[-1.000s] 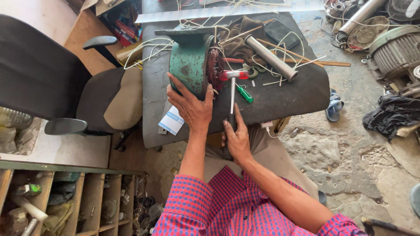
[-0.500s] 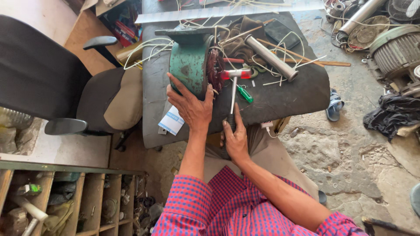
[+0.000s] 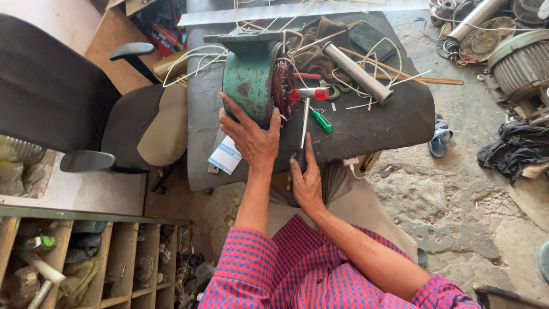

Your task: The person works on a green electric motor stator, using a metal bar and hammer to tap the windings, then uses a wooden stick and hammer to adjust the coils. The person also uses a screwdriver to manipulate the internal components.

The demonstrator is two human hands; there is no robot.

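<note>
Clearly heavy and rigid: green motor stator [image 3: 247, 80] under the flat, spread left hand [image 3: 253, 137], copper windings [image 3: 282, 86] beside the fingertips, likely fragile. Right hand [image 3: 306, 180] closed round the hammer [image 3: 305, 117] handle's dark grip, red-and-white head just beyond, touching the windings. Best steadied by the painted casing, not the wire.

A green motor housing [image 3: 247, 80] lay on its side on the dark table, copper windings [image 3: 282, 86] showing at its 3 o'clock end. A red-headed hammer [image 3: 307, 109] stood there, handle running toward 6 o'clock.
</note>
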